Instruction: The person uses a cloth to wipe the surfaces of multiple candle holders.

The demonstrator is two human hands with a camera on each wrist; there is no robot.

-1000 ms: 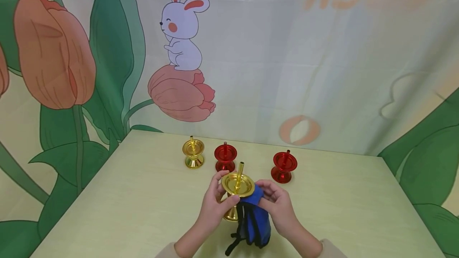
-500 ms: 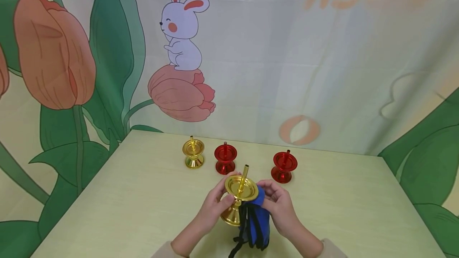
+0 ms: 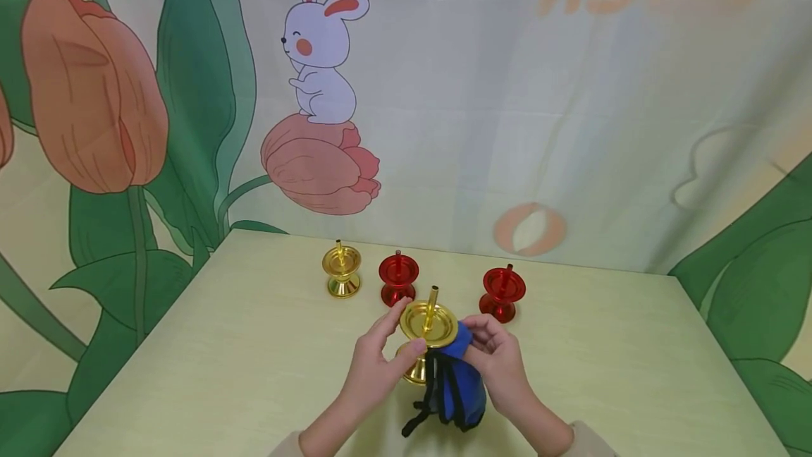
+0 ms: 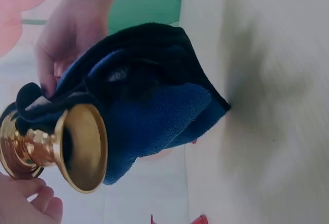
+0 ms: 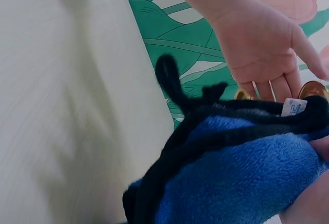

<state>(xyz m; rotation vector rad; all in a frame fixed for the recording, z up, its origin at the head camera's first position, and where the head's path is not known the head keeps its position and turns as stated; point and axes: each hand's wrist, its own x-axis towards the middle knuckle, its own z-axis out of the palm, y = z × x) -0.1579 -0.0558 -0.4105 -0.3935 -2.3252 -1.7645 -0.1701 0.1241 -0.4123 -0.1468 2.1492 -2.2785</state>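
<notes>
As the left hand [image 3: 373,364] grips a gold candlestick [image 3: 436,334], the right hand [image 3: 501,367] pinches blue cloth [image 3: 468,388].
Red candlestick [image 3: 501,291] — two o'clock of the held one.

Glossy, smooth gold metal stand [image 3: 440,331]; matt, fuzzy cloth [image 3: 467,388].

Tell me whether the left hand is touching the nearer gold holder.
Touching: in the head view, the left hand grips the nearer gold holder, thumb against its rim.
</notes>
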